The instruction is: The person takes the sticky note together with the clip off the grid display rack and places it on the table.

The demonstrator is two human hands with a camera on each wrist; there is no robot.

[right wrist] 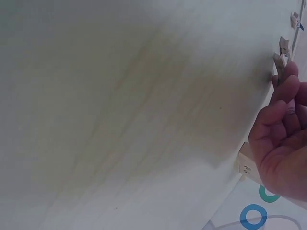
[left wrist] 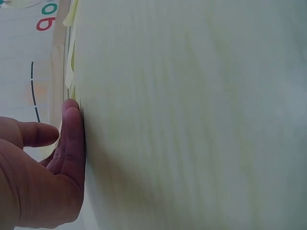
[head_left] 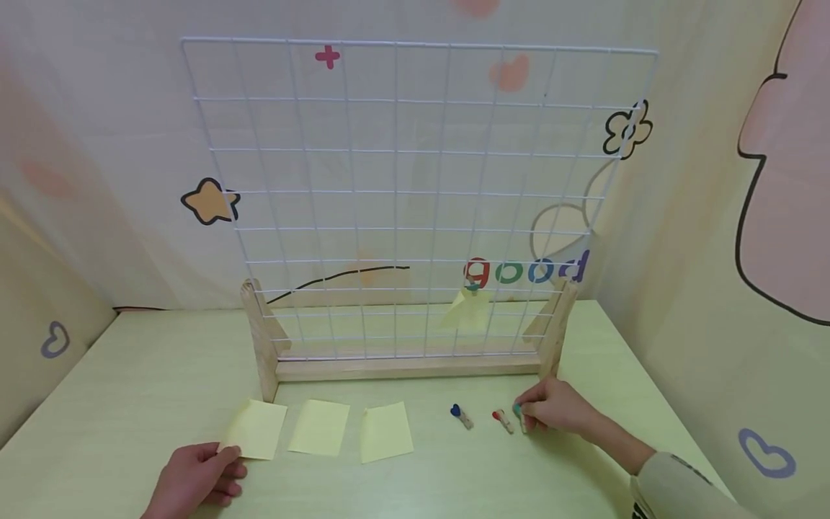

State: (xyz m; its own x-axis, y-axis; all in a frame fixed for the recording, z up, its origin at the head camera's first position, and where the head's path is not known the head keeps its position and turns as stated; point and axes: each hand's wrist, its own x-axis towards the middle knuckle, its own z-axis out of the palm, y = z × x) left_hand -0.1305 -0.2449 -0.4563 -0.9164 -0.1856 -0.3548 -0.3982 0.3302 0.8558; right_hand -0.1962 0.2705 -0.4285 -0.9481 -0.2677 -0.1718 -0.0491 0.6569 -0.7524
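Right hand (head_left: 551,412) pinches the green-tipped peg (head_left: 521,417); left hand (head_left: 194,479) pinches the leftmost yellow note (head_left: 256,429). Grip the peg's tail end so it'll open.

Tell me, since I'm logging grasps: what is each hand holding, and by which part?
The left hand pinches the leftmost yellow note at its near-left corner. The right hand grips the green-tipped clothespin; which part cannot be told.
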